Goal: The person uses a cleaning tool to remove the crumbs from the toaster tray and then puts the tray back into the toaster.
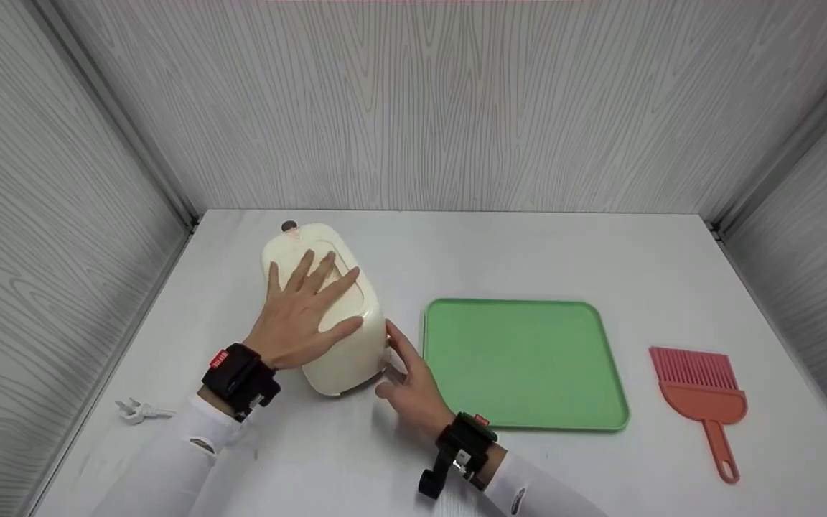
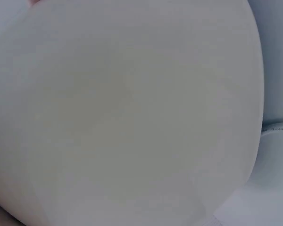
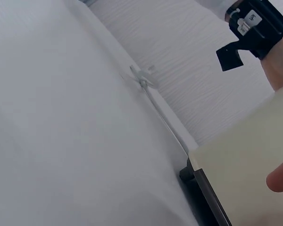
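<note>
A cream, rounded appliance [image 1: 345,362] with a recessed top panel lies slantwise on the table. A dark knob shows at its far end and, in the right wrist view, a dark strip [image 3: 210,195] runs along its lower edge. My left hand [image 1: 297,319] rests flat on its top with the fingers spread. At its near right side is my right hand [image 1: 417,391], the extended fingers touching the side wall and the thumb apart from them. In the left wrist view the pale casing [image 2: 132,117] fills most of the picture.
A white power plug [image 1: 135,411] lies at the left, its cord running toward the appliance in the right wrist view. Right of the hands is a green tray [image 1: 528,362]. Farther right lies a red brush [image 1: 704,406]. Grey wood-grain panels [image 1: 442,108] enclose the table.
</note>
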`<state>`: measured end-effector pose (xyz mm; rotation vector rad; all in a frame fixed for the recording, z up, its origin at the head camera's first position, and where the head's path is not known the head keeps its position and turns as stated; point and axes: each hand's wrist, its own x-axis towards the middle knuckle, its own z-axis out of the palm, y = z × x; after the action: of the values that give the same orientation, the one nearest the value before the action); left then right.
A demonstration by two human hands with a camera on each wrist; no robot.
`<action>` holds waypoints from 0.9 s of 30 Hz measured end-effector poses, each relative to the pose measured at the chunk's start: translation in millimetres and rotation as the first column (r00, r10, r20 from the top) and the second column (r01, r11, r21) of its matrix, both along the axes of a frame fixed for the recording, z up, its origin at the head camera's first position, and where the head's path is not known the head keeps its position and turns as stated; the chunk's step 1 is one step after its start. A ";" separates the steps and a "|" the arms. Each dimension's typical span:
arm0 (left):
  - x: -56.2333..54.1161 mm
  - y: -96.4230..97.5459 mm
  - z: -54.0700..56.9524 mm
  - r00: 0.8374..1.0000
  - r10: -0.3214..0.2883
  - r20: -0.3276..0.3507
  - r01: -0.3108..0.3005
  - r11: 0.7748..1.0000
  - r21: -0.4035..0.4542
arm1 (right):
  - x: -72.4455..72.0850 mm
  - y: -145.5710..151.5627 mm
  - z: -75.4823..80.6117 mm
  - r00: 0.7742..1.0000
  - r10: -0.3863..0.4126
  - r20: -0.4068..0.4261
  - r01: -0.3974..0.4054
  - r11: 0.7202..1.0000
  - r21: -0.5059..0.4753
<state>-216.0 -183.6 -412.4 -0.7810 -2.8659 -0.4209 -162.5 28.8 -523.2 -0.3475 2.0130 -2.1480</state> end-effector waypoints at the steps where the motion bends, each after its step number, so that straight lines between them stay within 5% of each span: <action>1: -0.5 -1.7 0.7 1.000 0.025 0.018 -0.025 1.000 0.015 | 2.8 -2.0 -0.5 1.000 0.000 -0.005 0.000 1.000 0.001; 6: -4.0 -7.9 4.1 0.976 0.160 0.145 -0.177 0.978 0.114 | 14.5 -10.4 -2.8 1.000 0.011 -0.014 -0.011 1.000 -0.009; 13: -4.9 -10.0 6.2 0.869 0.352 0.346 -0.451 0.852 0.266 | 22.9 -13.1 -2.1 0.999 0.033 -0.018 -0.033 0.999 -0.030; 15: -5.5 -10.0 6.8 0.854 0.372 0.363 -0.479 0.835 0.271 | 23.4 -13.1 -2.0 0.999 0.034 -0.012 -0.034 0.999 -0.029; 27: -15.9 -11.9 7.2 0.887 0.278 0.369 -0.386 0.885 0.262 | 31.3 -13.0 -0.3 1.000 0.013 -0.020 -0.014 0.999 -0.033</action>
<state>-231.9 -195.5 -405.2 -0.1556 -3.0073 -1.0257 -131.3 15.9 -523.5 -0.3881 1.9816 -2.1804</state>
